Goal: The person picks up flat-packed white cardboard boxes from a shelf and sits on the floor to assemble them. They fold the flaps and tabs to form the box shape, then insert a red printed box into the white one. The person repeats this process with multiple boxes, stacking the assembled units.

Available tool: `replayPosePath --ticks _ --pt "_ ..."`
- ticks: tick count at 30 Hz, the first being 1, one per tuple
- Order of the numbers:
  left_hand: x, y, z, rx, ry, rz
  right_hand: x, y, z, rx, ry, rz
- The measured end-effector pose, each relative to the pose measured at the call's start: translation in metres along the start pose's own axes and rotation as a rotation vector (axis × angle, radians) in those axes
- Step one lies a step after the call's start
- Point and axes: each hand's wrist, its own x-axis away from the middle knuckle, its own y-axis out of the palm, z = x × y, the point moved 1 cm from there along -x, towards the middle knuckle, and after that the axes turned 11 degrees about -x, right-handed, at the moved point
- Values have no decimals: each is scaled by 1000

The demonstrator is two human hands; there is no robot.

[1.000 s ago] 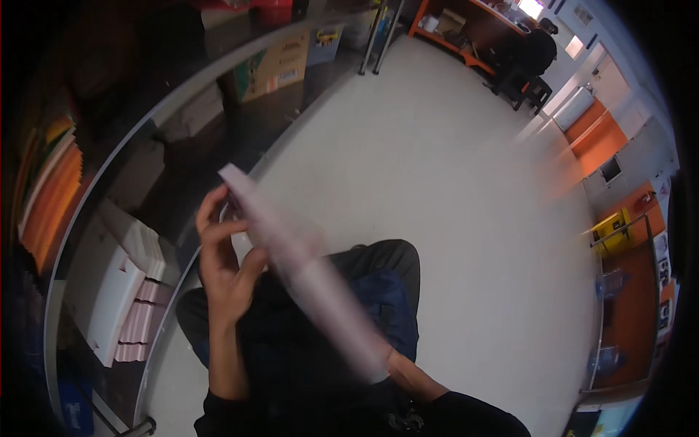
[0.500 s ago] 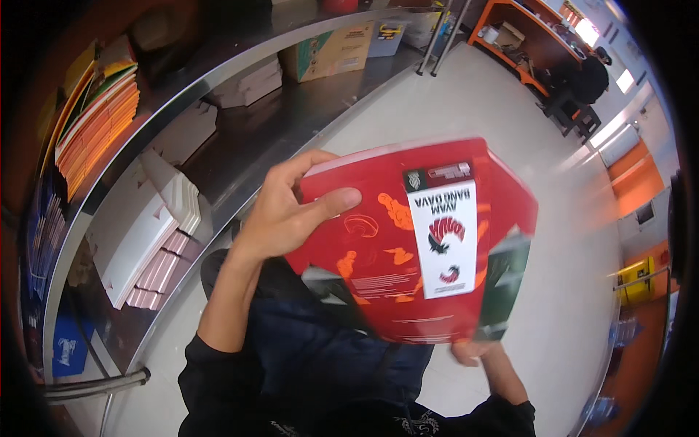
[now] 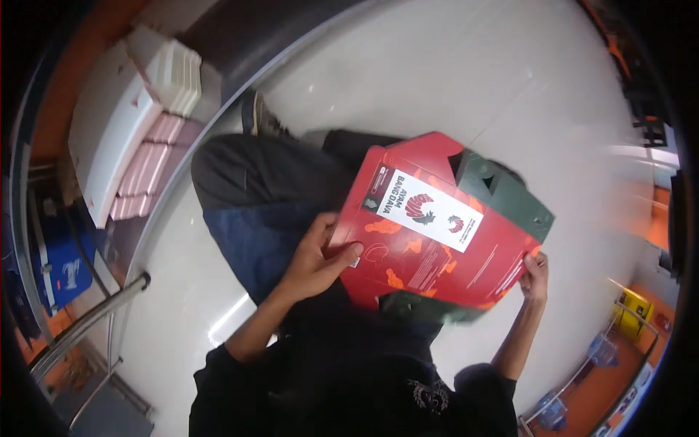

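Over my lap I hold flat, unfolded red cardboard food boxes, apparently a thin stack, with orange drawings and a white printed panel. Dark green side flaps stick out at the far right and along the near edge. My left hand grips the left edge, its thumb lying on top and its other fingers hidden underneath. At the right end, my right hand pinches the edge. The sheet is tilted, its right end nearer to me.
On the shelf at left lie stacked flat white cardboard and pink-edged pieces. Below are a blue printed item and a metal tube frame. A yellow object and clear bluish containers stand at right. Pale floor tiles stretch ahead.
The cardboard has turned anticlockwise and come down lower over my lap. My right hand has moved up and to the right with its end. The view has swung downward, off the shelf's far end.
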Motion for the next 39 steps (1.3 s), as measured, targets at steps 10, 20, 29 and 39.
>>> replayPosePath --ticks 10,20,29,39 --pt "-15 -17 27 -574 126 134 -26 70 35 78 -406 525" --pt "-28 -14 28 -796 219 245 -24 93 44 92 -404 717" --pt "-49 -17 47 -1089 126 94 -23 86 46 115 -450 715" --pt "-62 -21 50 -1127 8 -19 -24 99 42 120 -445 719"
